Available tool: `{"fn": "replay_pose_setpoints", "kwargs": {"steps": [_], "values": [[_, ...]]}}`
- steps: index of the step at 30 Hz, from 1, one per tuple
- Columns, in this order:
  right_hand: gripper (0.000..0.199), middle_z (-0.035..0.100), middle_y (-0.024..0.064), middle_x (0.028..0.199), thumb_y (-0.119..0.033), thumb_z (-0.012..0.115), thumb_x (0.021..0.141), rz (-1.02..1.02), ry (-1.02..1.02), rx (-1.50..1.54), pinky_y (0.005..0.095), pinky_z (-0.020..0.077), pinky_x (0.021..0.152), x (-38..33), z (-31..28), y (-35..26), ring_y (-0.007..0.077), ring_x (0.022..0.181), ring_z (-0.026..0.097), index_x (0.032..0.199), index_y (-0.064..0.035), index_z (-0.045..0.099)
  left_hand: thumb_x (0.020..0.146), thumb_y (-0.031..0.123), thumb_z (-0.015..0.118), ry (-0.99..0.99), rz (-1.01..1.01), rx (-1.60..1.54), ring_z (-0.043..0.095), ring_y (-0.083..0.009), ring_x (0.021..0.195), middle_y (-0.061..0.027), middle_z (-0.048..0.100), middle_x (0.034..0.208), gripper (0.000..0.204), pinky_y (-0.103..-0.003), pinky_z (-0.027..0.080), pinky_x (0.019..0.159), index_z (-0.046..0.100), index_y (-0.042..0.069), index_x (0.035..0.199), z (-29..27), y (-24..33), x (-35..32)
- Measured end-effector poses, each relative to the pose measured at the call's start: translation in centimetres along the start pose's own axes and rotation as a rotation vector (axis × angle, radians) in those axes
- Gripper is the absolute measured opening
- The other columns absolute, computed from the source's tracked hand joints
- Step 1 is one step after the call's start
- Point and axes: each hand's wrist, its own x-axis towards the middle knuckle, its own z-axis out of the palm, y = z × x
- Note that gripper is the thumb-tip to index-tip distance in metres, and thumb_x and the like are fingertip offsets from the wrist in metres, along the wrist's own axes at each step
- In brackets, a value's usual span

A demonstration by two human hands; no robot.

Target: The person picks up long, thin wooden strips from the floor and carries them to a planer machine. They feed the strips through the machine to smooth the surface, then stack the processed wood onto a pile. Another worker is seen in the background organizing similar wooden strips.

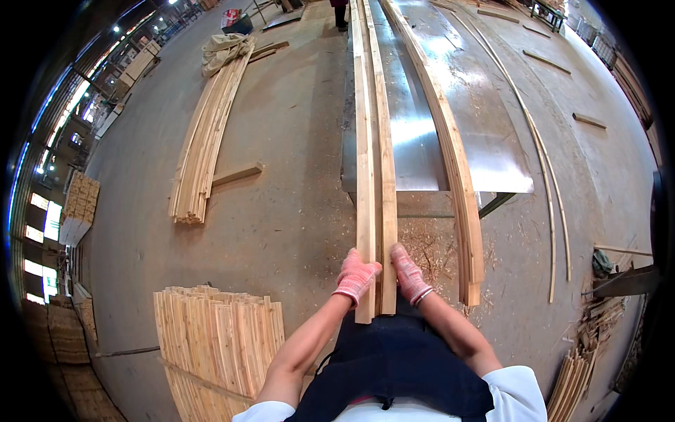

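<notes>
Long pale wooden strips (365, 211) run lengthwise from in front of my body over the far metal table, their near ends jutting past its edge. My left hand (357, 276), in a pink-and-white knit glove, grips the bundle's left side near the end. On the opposite side my right hand (409, 271), gloved alike, clasps the right-hand strip (387, 211). The fingers curl beneath the wood and are partly hidden. A narrow dark gap separates the two upper strips. To the right, another stack of long strips (455, 151) lies apart from my hands.
The shiny metal table (503, 151) carries scattered shavings. A bundle of strips (211, 133) lies on the floor at left, with upright short pieces (218, 337) nearer me. Two thin strips (545, 158) bend down at right. Beyond the table's far end stands a person (340, 15).
</notes>
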Motion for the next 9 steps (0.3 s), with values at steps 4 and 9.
{"fn": "replay_pose_setpoints", "kwargs": {"steps": [4,9], "values": [[0.076,0.041,0.0215,0.136,-0.059,0.037,0.088,-0.038,-0.023,0.025,0.0341,0.0300,0.103,0.6,0.5,0.9,0.0325,0.128,0.038,0.141,-0.0061,0.027,0.065,0.027,0.074,0.013,0.021,0.139,0.057,-0.0347,0.104,-0.0220,0.059,0.110,0.060,-0.039,0.045,0.089,0.051,0.000,0.114,0.8,1.7,-1.3],[0.075,0.042,0.0187,0.136,-0.057,0.042,0.088,-0.050,-0.030,0.082,0.0339,0.0295,0.104,-0.6,0.2,-0.5,0.0314,0.126,0.040,0.141,-0.0065,0.027,0.066,0.035,0.073,0.052,0.010,0.289,0.048,-0.0352,0.116,-0.0234,0.051,0.124,0.076,-0.040,0.040,0.097,0.042,0.002,0.127,0.4,0.8,-1.0]]}}
